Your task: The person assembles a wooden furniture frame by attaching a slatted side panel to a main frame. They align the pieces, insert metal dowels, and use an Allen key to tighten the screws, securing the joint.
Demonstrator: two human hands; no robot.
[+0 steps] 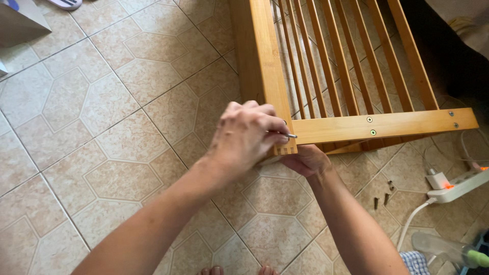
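— What's round the hands?
— Loose dark screws (383, 196) and a white power strip (458, 186) lie on the beige tiled floor (102, 153), right of them

— And the hands?
— Left hand (247, 137) clamped on a thin metal key (290, 136) at the slatted honey-coloured wooden frame (377, 126) corner; right hand (304, 160) cups underneath, grip hidden

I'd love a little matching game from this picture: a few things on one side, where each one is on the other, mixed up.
Things:
1. left hand
2. right hand
3. loose screws
4. white power strip

Places:
A. lying on the tiled floor just left of the power strip
B. under the corner of the wooden frame
C. at the right edge of the floor, its switch glowing orange
D. gripping a thin metal tool at the frame's corner

Pairs: 1-D, 2-B, 3-A, 4-C
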